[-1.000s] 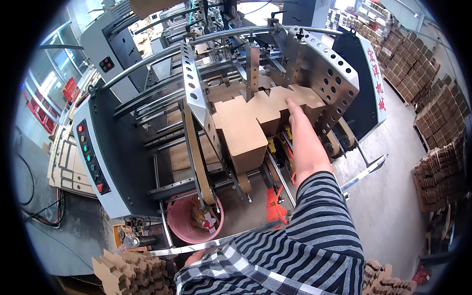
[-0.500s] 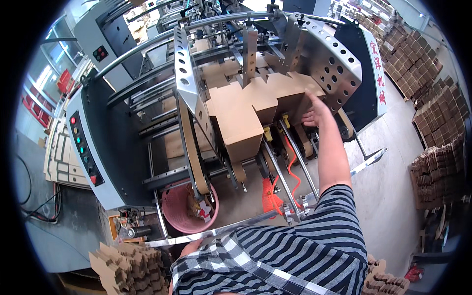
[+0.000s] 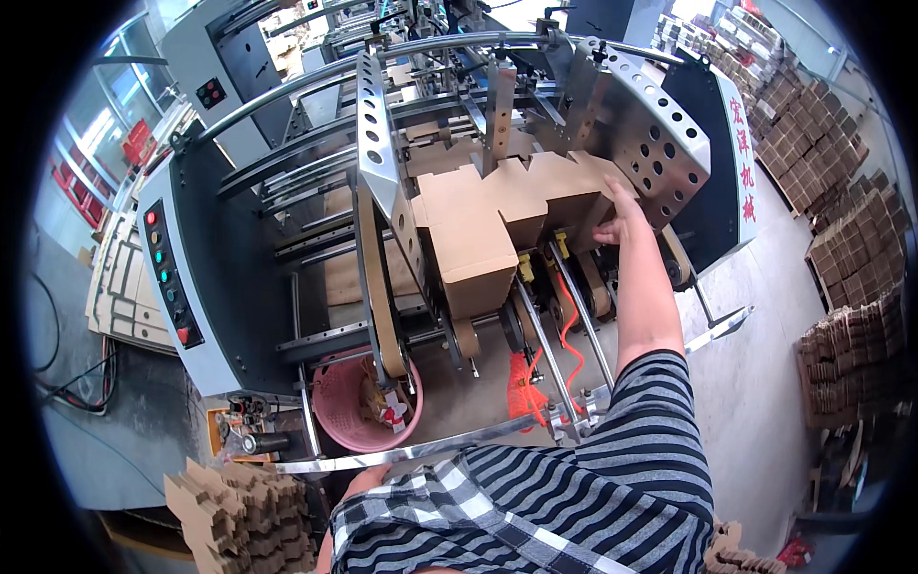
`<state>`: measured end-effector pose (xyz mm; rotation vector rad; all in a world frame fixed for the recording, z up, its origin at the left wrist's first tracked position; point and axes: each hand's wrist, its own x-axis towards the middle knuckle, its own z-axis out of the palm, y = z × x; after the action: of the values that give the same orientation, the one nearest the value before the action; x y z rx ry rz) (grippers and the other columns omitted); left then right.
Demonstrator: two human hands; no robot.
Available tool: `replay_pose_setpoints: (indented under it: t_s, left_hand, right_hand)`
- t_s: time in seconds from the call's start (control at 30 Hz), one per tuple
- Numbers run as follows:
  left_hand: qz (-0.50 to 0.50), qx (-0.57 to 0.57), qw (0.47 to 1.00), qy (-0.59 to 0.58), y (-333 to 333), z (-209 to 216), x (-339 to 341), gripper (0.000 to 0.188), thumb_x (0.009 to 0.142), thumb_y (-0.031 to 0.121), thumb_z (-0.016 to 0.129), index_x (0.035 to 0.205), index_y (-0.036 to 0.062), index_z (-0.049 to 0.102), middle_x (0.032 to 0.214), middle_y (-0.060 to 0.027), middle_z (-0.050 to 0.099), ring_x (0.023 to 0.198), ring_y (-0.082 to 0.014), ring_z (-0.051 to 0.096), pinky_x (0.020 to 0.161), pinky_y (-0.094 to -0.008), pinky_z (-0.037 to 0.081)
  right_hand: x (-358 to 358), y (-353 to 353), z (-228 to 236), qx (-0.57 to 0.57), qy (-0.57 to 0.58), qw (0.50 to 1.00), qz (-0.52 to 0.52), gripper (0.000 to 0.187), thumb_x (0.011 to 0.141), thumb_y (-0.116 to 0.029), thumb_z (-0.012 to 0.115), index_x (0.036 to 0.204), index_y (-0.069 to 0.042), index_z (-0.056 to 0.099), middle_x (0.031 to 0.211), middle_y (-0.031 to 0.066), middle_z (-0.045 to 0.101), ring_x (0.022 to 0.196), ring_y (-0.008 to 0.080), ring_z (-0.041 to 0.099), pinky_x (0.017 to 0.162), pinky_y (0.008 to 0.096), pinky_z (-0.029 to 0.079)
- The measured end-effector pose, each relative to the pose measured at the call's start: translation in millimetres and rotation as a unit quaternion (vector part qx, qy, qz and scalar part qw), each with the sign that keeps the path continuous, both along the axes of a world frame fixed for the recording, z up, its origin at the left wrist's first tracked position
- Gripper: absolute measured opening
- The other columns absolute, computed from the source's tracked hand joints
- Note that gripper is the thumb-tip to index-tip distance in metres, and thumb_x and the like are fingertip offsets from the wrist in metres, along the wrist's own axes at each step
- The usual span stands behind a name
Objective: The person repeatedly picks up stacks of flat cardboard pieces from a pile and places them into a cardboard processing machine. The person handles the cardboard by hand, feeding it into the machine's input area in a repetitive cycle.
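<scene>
A stack of brown cardboard blanks stands on edge in the machine's feeder, its front-left end boxy and its top edges notched. My right hand is at the stack's right end, in front of the perforated metal plate. One part of the hand lies along the cardboard's upper edge, and the other fingers point left, apart, near its front face. No object is closed in that hand. Low in the picture, my left hand shows only in part beside the silver bar; my checked clothing hides its fingers.
A dark control panel with coloured buttons lines the machine's left side. Under the belts stands a pink basket with scraps, and an orange coiled hose hangs near metal rods. More cardboard is piled at lower left; bundled stacks line the right.
The whole view has shifted slightly, so the machine appears a little to the right. My right hand stays at the stack's right end, its fingers slightly more bent.
</scene>
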<state>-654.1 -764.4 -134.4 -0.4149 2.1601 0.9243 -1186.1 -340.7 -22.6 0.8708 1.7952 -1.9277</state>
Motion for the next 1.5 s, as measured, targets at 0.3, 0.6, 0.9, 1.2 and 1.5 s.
replay_pose_setpoints:
  t_s: [0.3, 0.6, 0.9, 1.2, 1.5]
  left_hand:
    - [0.011, 0.003, 1.0, 0.029, -9, -31, 23, 0.059, 0.079, 0.034, 0.061, 0.128, 0.0033, 0.049, 0.121, -0.0223, 0.056, 0.114, -0.0347, 0.053, 0.096, -0.0377, 0.042]
    - [0.014, -0.024, 0.999, 0.036, -7, -29, 39, 0.059, 0.079, 0.034, 0.061, 0.128, 0.0034, 0.05, 0.12, -0.0224, 0.056, 0.114, -0.0345, 0.054, 0.095, -0.0381, 0.042]
    - [-0.023, -0.007, 0.998, 0.063, -8, -26, 45, 0.057, 0.079, 0.031, 0.06, 0.128, 0.0044, 0.05, 0.123, -0.0209, 0.055, 0.115, -0.0345, 0.052, 0.096, -0.0382, 0.042]
    - [-0.057, -0.016, 0.998, 0.017, 2, -6, 25, 0.056, 0.082, 0.03, 0.057, 0.132, 0.007, 0.045, 0.127, -0.0191, 0.053, 0.117, -0.0344, 0.05, 0.101, -0.0374, 0.038]
    - [-0.033, -0.006, 0.999, 0.03, 1, -10, 23, 0.058, 0.077, 0.033, 0.063, 0.126, 0.0038, 0.051, 0.119, -0.0223, 0.057, 0.111, -0.0348, 0.055, 0.094, -0.0369, 0.043]
  right_hand:
    - [12, 10, 7, -0.02, -0.001, 0.999, -0.028, 0.116, 0.066, -0.067, 0.067, 0.147, -0.006, 0.009, 0.15, 0.026, 0.011, 0.132, 0.0467, 0.027, 0.104, 0.0538, 0.028]
    - [94, -84, -12, 0.134, 0.169, 0.947, 0.238, 0.022, 0.084, -0.019, 0.056, 0.094, -0.001, 0.064, 0.08, 0.0119, 0.066, 0.068, 0.0192, 0.067, 0.056, 0.0279, 0.049]
    - [72, -110, -27, 0.526, 0.258, 0.755, 0.295, 0.021, 0.078, -0.017, 0.054, 0.086, -0.004, 0.069, 0.094, 0.0197, 0.066, 0.093, 0.0364, 0.062, 0.08, 0.044, 0.05]
    - [74, -98, -26, 0.491, 0.26, 0.779, 0.292, 0.03, 0.072, -0.027, 0.068, 0.088, -0.001, 0.067, 0.094, 0.0218, 0.065, 0.093, 0.0362, 0.063, 0.08, 0.0433, 0.05]
    - [71, -99, -30, 0.534, 0.35, 0.724, 0.259, 0.042, 0.069, -0.042, 0.073, 0.081, -0.002, 0.067, 0.086, 0.0203, 0.065, 0.085, 0.0362, 0.063, 0.074, 0.0431, 0.05]
